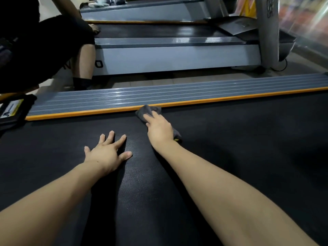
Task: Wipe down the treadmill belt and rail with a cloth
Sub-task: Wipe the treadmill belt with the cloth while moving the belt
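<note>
Head view shows the gray cloth [150, 112], soft, light and limp by the look of it, bunched on the black treadmill belt [230, 139] against the orange edge of the ribbed rail [159, 96]; it is best pressed flat from above rather than pinched. It lies under the right hand [158, 129], whose fingers [148, 118] reach forward pressing it down, its ends showing ahead of the fingertips and behind the wrist, while the left hand [106, 151] rests on the belt with fingers spread.

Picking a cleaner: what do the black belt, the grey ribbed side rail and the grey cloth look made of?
Black belt: matte rubber-like, fine dimpled texture. Grey ribbed side rail: likely metal or hard plastic, glossy highlights along its grooves. Grey cloth: soft fabric, crumpled folds.
</note>
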Available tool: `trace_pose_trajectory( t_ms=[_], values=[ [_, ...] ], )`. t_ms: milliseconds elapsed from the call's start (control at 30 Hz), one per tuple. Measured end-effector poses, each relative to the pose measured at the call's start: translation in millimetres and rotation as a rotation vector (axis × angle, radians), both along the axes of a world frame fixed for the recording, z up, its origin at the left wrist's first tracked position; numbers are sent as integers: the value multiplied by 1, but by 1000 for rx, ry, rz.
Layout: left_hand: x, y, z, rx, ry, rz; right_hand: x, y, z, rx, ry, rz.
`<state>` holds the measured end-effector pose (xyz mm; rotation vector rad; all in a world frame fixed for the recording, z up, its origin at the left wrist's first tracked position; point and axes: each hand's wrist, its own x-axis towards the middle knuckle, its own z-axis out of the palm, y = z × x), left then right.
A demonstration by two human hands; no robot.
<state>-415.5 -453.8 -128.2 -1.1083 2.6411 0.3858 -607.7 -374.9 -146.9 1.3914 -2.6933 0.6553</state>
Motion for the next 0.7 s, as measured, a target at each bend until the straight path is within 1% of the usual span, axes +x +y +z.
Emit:
trace_pose_trajectory(
  t_ms=[67, 100, 133, 200, 267, 367, 433, 467, 500, 567, 600, 633, 700],
  values=[
    [0, 0, 0, 6, -7, -3, -21, 21, 0, 9, -15, 114],
    [0, -1, 1, 5, -8, -2, -39, 35, 1, 9, -14, 112],
    [0, -1, 0, 4, -10, -2, -61, 51, 2, 8, -12, 46],
    [1, -1, -1, 3, -9, 2, -101, 89, 4, -14, -3, -181],
    [1, 0, -3, -5, -5, 0, -123, 114, 9, -25, -6, -352],
    [1, -1, -3, -11, -13, -10, -108, 96, 14, -13, 18, -499],
    [1, -3, -3, -11, -15, -10, -72, 65, 11, 4, 21, -513],
    [1, -3, -3, -11, -16, -13, -49, 46, 7, -16, 7, -457],
    [0, -2, -2, -12, -18, -14, -24, 26, 3, -48, 2, -347],
    [0, 0, -1, -14, -17, -15, 20, -5, 1, -47, 32, -56],
    [0, 0, 0, -15, -17, -13, 29, -13, 5, -32, 35, 76],
    [0, 0, 1, -13, -21, -13, 25, -14, 11, -32, 11, 157],
    [1, 0, 1, -10, -26, -19, -4, 4, 13, -53, -49, 188]
  ],
)
